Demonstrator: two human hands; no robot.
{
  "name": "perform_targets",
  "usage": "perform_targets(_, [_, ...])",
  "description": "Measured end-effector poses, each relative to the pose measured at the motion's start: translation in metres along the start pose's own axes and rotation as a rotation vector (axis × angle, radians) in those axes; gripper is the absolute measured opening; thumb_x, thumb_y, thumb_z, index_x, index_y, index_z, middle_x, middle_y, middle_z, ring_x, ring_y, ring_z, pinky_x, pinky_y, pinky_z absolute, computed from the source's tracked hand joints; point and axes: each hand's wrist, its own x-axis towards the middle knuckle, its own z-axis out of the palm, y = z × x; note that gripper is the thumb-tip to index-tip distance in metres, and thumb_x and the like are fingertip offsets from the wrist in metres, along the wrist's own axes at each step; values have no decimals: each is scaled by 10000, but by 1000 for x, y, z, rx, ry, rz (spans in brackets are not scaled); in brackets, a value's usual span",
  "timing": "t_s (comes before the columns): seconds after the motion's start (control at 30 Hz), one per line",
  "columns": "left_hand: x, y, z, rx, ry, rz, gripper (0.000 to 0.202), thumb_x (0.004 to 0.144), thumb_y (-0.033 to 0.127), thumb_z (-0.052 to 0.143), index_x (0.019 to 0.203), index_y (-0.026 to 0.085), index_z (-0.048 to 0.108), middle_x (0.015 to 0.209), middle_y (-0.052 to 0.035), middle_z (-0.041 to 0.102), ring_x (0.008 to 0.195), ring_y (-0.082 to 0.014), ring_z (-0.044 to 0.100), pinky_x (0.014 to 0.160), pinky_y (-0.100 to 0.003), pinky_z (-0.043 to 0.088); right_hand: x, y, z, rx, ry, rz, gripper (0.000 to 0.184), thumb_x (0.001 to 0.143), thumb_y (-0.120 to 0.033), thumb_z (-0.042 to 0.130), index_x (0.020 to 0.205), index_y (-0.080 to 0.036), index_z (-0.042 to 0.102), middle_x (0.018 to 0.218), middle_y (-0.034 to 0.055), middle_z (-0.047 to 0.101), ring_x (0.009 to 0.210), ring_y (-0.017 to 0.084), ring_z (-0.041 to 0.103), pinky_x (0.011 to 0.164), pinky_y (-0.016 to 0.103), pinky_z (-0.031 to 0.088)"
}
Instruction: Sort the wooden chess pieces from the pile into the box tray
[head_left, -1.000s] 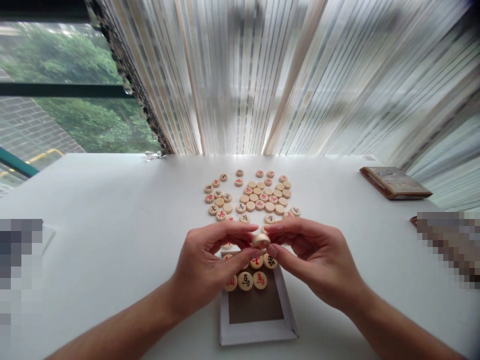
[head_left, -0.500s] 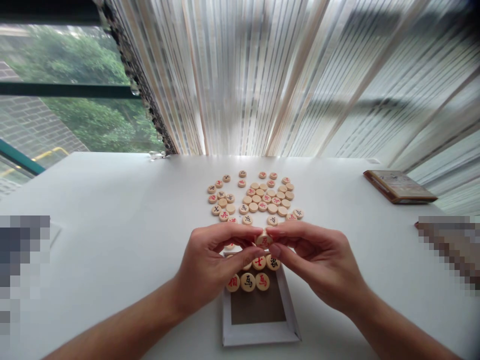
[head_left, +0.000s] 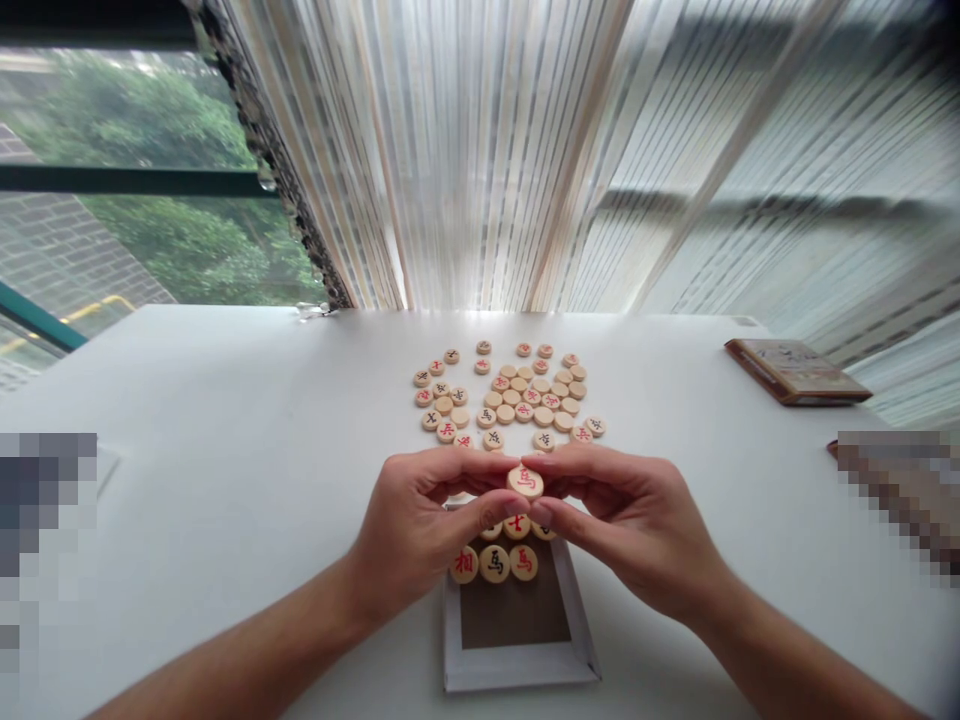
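Observation:
Between my two hands is a round wooden xiangqi piece (head_left: 525, 482) with a red character on its face. My left hand (head_left: 427, 525) pinches its left side with thumb and fingers. On the opposite side, my right hand (head_left: 626, 520) grips it the same way. Both hands hover above a shallow white box (head_left: 517, 668) with a brown bottom. Inside the box lie a red-marked piece (head_left: 464, 564), a black-marked piece (head_left: 495, 564) and another red piece (head_left: 524, 562) in a row. A further row behind them is partly covered by my hands.
Beyond my hands, several loose xiangqi pieces (head_left: 523, 411) are spread on the white table (head_left: 262, 440), some face up, some blank side up. A brown box (head_left: 795, 370) lies at the right. A striped curtain (head_left: 480, 160) hangs behind the table.
The held piece has turned slightly, so its red character faces me more squarely. My right hand has shifted a little left; the pieces in the box look unmoved.

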Motion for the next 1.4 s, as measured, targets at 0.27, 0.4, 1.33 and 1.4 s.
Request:
perform_targets(0.27, [0, 2, -1, 108, 3, 68, 156, 818, 112, 879, 953, 188, 883, 872, -26, 868, 757, -121, 819, 720, -90, 629, 2, -8, 1, 35, 3, 133, 128, 809, -265, 934, 924, -234, 886, 747, 26, 808, 656, 116, 719, 616, 147, 584])
perform_targets(0.4, [-1, 0, 0, 18, -31, 8, 276, 820, 72, 863, 1074, 182, 859, 900, -27, 870, 786, -139, 832, 757, -131, 658, 5, -10, 1, 46, -21, 218, 146, 849, -367, 902, 873, -223, 888, 657, 22, 767, 609, 109, 668, 586, 162, 552])
perform_targets(1.33, [-2, 3, 1, 307, -184, 272, 240, 840, 58, 844, 1042, 186, 827, 847, -19, 813, 726, -118, 726, 715, -191, 574, 2, -14, 5, 296, -114, 386, 259, 734, -266, 978, 750, -148, 749, 620, -20, 675, 552, 86, 555, 530, 189, 431])
perform_targets(1.4, [-2, 3, 1, 278, -187, 252, 248, 827, 47, 854, 1032, 185, 827, 844, -19, 806, 737, -120, 722, 725, -197, 571, 3, -15, 5, 316, -134, 385, 248, 764, -279, 960, 753, -145, 751, 603, -22, 663, 539, 83, 551, 525, 186, 429])
